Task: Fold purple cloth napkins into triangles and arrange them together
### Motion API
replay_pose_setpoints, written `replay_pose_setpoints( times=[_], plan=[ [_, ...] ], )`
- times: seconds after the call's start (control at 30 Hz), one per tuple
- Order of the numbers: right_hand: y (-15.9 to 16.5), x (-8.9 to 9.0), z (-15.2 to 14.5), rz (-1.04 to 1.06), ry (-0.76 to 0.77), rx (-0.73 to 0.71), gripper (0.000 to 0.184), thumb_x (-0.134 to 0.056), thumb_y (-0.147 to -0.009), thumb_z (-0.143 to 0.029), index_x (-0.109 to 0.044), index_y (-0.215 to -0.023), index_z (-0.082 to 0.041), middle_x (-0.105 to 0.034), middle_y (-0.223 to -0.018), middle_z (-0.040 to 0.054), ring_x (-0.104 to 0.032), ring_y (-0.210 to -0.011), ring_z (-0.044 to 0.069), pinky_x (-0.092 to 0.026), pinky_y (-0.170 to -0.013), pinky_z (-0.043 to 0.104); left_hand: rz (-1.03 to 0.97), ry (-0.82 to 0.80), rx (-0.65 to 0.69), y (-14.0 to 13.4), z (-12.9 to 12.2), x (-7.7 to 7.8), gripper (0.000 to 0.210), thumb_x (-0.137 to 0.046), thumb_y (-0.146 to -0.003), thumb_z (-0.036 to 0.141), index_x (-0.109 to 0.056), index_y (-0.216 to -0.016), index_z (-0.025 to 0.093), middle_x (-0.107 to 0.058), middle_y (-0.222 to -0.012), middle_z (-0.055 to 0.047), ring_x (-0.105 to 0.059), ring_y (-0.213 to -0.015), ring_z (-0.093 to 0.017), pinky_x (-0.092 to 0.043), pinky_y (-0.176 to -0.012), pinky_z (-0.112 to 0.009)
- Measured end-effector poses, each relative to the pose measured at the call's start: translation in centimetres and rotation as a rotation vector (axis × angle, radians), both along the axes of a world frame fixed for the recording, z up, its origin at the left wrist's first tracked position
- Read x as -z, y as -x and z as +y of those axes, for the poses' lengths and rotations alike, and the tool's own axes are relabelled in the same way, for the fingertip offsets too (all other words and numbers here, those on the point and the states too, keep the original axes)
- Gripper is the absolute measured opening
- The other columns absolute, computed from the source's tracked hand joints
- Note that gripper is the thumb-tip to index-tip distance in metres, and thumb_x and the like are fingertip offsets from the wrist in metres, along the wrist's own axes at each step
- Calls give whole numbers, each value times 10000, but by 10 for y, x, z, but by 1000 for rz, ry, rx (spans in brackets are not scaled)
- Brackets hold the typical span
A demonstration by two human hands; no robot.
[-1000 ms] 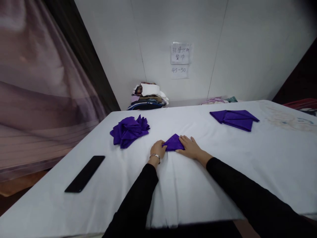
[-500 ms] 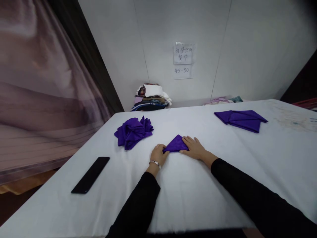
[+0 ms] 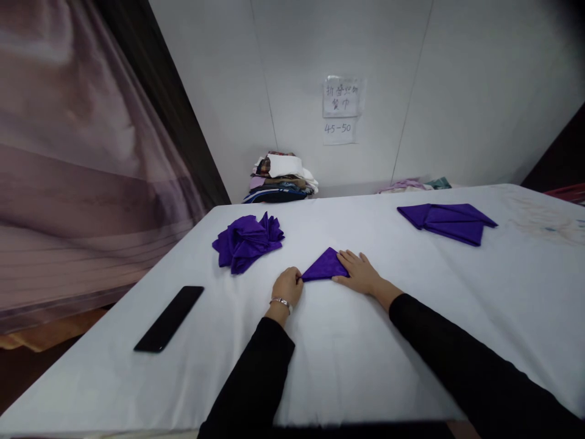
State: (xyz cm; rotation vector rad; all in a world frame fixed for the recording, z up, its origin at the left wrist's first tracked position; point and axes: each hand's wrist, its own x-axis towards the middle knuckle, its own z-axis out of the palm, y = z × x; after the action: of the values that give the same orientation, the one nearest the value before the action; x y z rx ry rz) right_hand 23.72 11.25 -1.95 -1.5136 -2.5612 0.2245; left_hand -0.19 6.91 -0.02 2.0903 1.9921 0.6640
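Observation:
A purple cloth napkin [image 3: 323, 266], folded into a triangle, lies on the white-covered table between my hands, its peak pointing away from me. My left hand [image 3: 287, 288] pinches the napkin's left corner between thumb and fingers; a bracelet circles that wrist. Flat on the napkin's right side rests my right hand [image 3: 359, 272], fingers stretched out and covering that corner.
A pleated bunch of purple cloth [image 3: 248, 241] sits to the left, and a folded purple cloth [image 3: 448, 222] to the right. A black phone-like slab [image 3: 170, 319] lies at front left. Stacked fabrics [image 3: 281, 180] stand behind the table [image 3: 347, 360], below a handwritten sign [image 3: 340, 97].
My left hand has slid slightly left to the tip of the napkin's left corner, its fingers now closed there. My right hand stays in place on the napkin.

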Motion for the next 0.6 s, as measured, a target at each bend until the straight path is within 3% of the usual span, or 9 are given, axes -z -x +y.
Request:
replay_pose_setpoints(
  times=[0.4,0.6],
  plan=[
    [0,1,0,11,2,-6,828,-219,-778,-713,-170,-1416,-187,-190,-1465,88,-115,-1336,287,-69,-1047,501,41,-26,78,11,-9,-1,182,-475,-712,62,-567,-776,205,-598,-814,-9,-552,-811,-150,-432,-739,-259],
    [0,2,0,19,1,-4,814,-218,-782,-706,-179,-1413,-193,-193,-1465,86,-116,-1336,283,-66,-1048,502,6,-74,-37,26,-12,-6,227,-453,-699,48,-591,-808,191,-617,-816,-21,-579,-740,-151,-468,-683,-276]
  ],
)
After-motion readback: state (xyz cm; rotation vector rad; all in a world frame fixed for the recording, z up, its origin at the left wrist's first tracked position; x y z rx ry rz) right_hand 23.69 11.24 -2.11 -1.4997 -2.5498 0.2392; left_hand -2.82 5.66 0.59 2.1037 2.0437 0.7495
